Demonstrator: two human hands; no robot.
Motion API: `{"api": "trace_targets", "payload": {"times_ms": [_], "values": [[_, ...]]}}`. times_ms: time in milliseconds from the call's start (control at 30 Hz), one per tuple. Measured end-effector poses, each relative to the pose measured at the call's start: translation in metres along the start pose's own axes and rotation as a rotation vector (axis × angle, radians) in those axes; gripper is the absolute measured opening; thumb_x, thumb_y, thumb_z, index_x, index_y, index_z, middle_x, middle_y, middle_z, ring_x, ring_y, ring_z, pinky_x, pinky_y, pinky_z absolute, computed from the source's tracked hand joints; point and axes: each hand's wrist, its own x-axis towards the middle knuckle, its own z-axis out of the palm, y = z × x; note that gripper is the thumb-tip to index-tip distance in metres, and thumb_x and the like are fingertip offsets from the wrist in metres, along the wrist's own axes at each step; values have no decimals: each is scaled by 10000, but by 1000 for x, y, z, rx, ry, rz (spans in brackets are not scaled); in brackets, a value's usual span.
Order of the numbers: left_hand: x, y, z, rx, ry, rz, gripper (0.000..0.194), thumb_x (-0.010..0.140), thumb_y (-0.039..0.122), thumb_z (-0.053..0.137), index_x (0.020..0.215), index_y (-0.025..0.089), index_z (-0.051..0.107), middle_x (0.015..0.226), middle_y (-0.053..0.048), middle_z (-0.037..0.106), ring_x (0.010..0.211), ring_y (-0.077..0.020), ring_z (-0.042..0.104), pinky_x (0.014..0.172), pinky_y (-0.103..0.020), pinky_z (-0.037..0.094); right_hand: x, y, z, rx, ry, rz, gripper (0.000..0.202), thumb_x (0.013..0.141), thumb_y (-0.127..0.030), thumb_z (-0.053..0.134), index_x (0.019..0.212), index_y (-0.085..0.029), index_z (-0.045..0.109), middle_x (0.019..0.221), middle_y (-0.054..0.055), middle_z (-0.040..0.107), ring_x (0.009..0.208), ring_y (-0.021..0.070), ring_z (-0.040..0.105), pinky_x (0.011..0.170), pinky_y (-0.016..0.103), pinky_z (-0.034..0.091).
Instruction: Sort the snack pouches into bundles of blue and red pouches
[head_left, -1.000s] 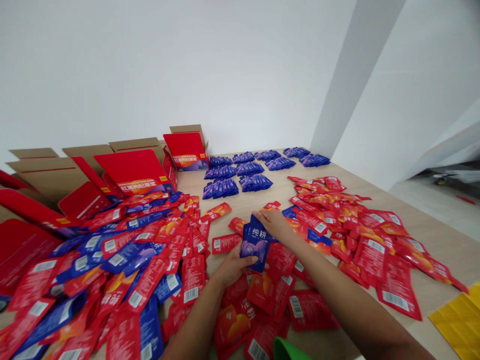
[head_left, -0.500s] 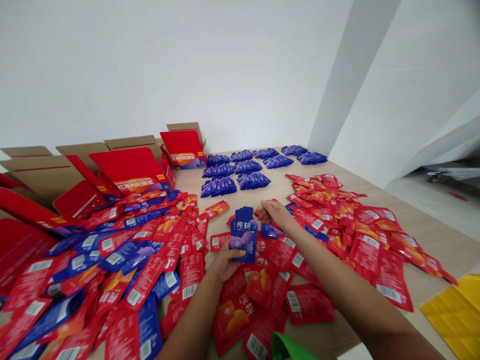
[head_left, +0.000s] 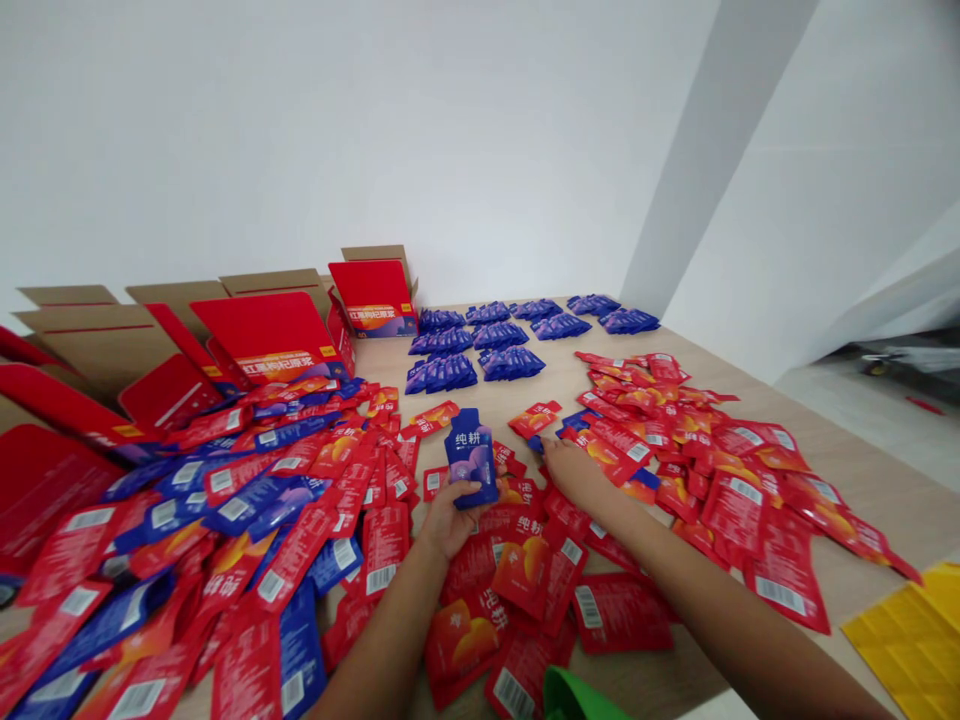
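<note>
My left hand (head_left: 451, 522) is closed on a blue pouch (head_left: 471, 455) with a narrow spout top, held upright with its printed front toward me. The thumb lies across its lower front; whether more pouches sit behind it I cannot tell. To the right, my right hand (head_left: 571, 470) is down among the pouches with its fingers curled at another blue pouch (head_left: 535, 443), of which only a bit shows. Its fingertips are partly hidden. Red pouches (head_left: 523, 565) lie loose beneath and around both hands.
Fanned stacks of blue pouches (head_left: 441, 374) stand in rows at the back. Open red cartons (head_left: 262, 335) line the left rear. Mixed red and blue pouches (head_left: 300, 480) heap at left, red pouches (head_left: 739, 500) at right. A yellow item (head_left: 911, 635) and a green object (head_left: 574, 695) are near the front.
My right hand has moved down from beside the held pouch to the pouches on the table. My left hand has shifted slightly left and turned the blue pouch a little.
</note>
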Motion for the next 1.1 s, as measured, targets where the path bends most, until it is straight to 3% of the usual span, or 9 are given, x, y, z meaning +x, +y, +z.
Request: {"api": "trace_targets", "payload": {"times_ms": [167,267,433,533,667,833,900,1000,1100], "values": [[1,-2,1,8,35,-32,214,742,188,617,942,118,586,809,-80,695,766,-224,679,767,-409,550,-6,7,-12,27,48,106,356,863,-50,324,1126,-85,561,917,193,690,840,261,670,708,327,489],[2,-1,1,17,10,-97,354,812,421,580,943,92,602,812,-112,687,716,-206,668,673,-342,555,-13,8,-23,196,273,131,367,920,-175,306,1213,-100,514,958,182,692,854,251,668,737,348,501],[1,1,2,-6,-94,-151,611,816,634,423,996,81,611,821,-128,681,651,-187,646,554,-291,529,-25,-11,-34,504,676,-387,341,943,-233,325,1151,-206,594,1183,98,637,1159,200,532,981,391,413],[0,2,2,-67,-59,-134,526,820,598,462,992,123,609,814,-85,682,629,-177,638,547,-306,533,-26,-29,-21,413,577,-670,274,920,-226,428,1092,-278,634,1190,38,642,1226,191,470,1054,440,331],[0,0,-2,-131,41,-78,248,732,295,689,915,145,615,802,-24,681,623,-126,626,584,-252,528,-24,-36,2,358,454,-726,332,877,-128,450,1123,-270,623,1279,40,582,1292,205,393,1072,481,305],[-1,-2,-5,7,-33,-79,405,499,38,718,882,137,631,767,-17,692,634,-137,638,613,-235,512,-24,-31,9,600,382,-827,385,839,-43,392,1048,-232,655,1309,73,549,1321,188,356,1045,446,361],[-2,-2,-4,61,-23,-75,406,488,48,698,880,135,640,756,-19,695,637,-143,639,625,-244,507,-23,-33,9,756,439,-783,367,854,-61,386,1001,-252,663,1284,63,565,1288,184,405,1041,438,366],[-4,-3,-2,135,-31,-64,352,484,71,678,829,135,653,686,-11,682,635,-161,638,630,-255,493,-15,-40,9,1021,519,-439,284,857,-189,498,1109,-263,604,1302,78,534,1256,210,437,1017,444,386],[-5,-3,-1,227,-114,-108,315,459,85,690,767,135,649,624,-9,662,610,-175,631,613,-271,482,-1,-49,6,1318,329,-156,481,727,-336,680,1172,-228,534,1183,87,601,1127,240,545,916,427,468]]}}
